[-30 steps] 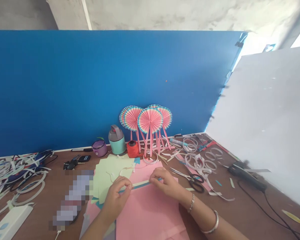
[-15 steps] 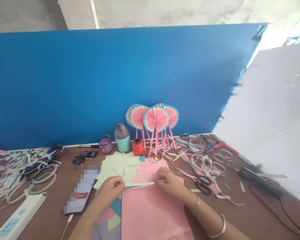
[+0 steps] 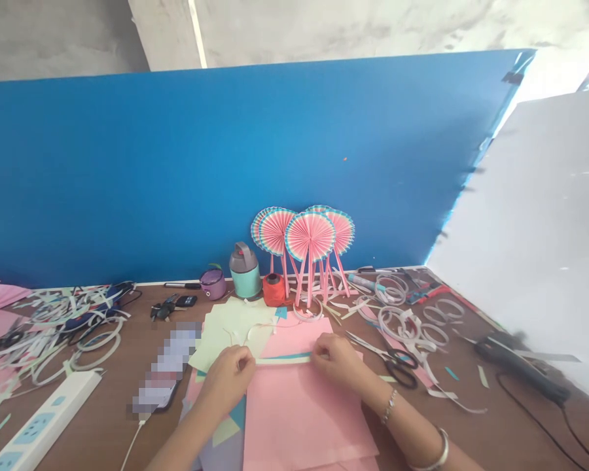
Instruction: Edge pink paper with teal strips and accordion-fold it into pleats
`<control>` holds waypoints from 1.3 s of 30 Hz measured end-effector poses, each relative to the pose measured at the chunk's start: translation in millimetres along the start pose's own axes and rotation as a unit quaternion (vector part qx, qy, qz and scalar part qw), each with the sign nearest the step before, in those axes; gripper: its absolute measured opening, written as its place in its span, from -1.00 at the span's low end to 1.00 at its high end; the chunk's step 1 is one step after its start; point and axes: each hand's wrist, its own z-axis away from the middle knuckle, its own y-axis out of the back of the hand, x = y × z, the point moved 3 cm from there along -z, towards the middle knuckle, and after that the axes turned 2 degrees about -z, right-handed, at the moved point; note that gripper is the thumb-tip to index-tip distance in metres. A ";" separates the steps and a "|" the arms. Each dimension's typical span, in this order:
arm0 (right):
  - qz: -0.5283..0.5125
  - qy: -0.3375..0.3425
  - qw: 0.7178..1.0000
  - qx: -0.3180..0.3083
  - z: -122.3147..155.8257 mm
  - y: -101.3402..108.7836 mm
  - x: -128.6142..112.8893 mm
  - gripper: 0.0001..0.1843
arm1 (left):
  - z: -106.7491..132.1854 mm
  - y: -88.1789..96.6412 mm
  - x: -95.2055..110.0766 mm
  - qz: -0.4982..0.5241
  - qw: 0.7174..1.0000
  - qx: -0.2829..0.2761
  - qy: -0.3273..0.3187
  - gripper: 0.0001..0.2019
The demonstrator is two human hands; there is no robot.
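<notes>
My left hand (image 3: 228, 379) and my right hand (image 3: 338, 358) each pinch one end of a narrow folded strip (image 3: 285, 358) along the far edge of a pink paper sheet (image 3: 299, 412) lying on the brown table (image 3: 103, 425). The strip shows a pale face and a teal line. Both hands have their fingers closed on the fold, left hand at its left end, right hand at its right end. Pale green sheets (image 3: 228, 327) lie just beyond the left hand. Another pink sheet (image 3: 299, 337) lies behind the strip.
Several pink paper fans (image 3: 304, 239) lean on the blue board (image 3: 177, 176). A teal bottle (image 3: 244, 271), orange spool (image 3: 273, 290), purple cup (image 3: 213, 283), scissors (image 3: 392, 360), tape rings (image 3: 397, 320), glue gun (image 3: 520, 366), phone (image 3: 164, 373), power strip (image 3: 44, 422) and paper offcuts (image 3: 53, 320) surround the sheets.
The view has shifted a little, so things sit further right and lower. Both hands have stayed on the strip's ends, pressing along the fold; the strip now lies flatter at the sheet's edge.
</notes>
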 end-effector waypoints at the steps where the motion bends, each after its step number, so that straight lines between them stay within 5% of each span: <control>1: 0.002 0.002 1.000 0.002 0.8 0.6 -2.3 -0.85 | 1.5 -2.4 -3.2 -0.007 1.000 0.012 -0.005 -0.81; 10: 0.030 0.035 0.999 0.003 4.3 -0.8 -4.4 -0.84 | 6.7 -10.4 -12.3 -0.022 0.992 0.097 -0.073 -0.79; 16: 0.058 0.061 0.996 -0.005 4.2 9.1 -1.1 -0.85 | 16.5 -16.6 -2.5 -0.039 0.995 0.034 -0.091 -0.80; 28: 0.090 0.067 0.994 0.013 6.1 13.6 -2.1 -0.87 | 22.6 -16.3 3.5 -0.043 0.995 -0.007 -0.090 -0.79; 33: 0.057 0.054 0.997 0.014 4.4 13.5 1.3 -0.87 | 23.4 -12.9 4.4 0.020 0.996 -0.041 -0.083 -0.82; 39: -0.012 0.048 0.999 0.020 0.3 8.1 4.7 -0.88 | 9.2 -3.6 -6.4 0.033 0.996 0.058 -0.061 -0.80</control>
